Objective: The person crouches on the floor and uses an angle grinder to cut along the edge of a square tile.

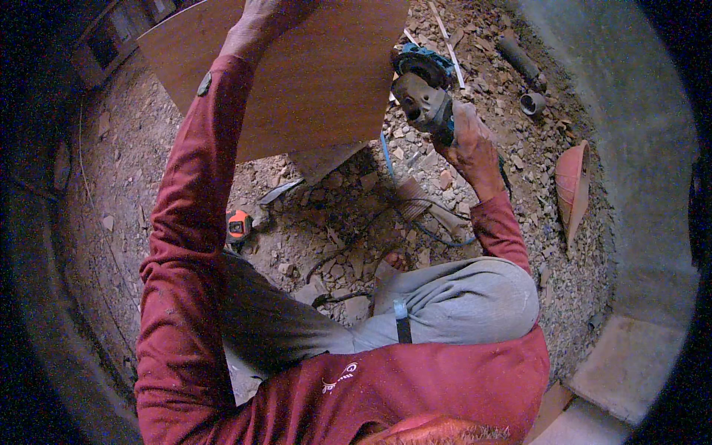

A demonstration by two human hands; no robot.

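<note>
My right hand (471,144) is closed around the body of an angle grinder (423,104), which has a dark gear head and teal parts. The grinder's disc side lies close to the right edge of a brown wood-grain board (319,81); whether it touches is unclear. The board is held up at a tilt over the rubble. Stretched far forward, my left hand (271,18) is over the board's upper part, at the picture's top edge. Its fingers are out of the picture, so their grip does not show.
Broken stone and rubble cover the ground. An orange and black tape measure (238,225) lies by my left leg. Dark cable (434,233) loops before me. At right are a reddish cap-shaped piece (572,185), a grey pipe (521,61) and a short pipe fitting (532,104), beside a wall (630,148).
</note>
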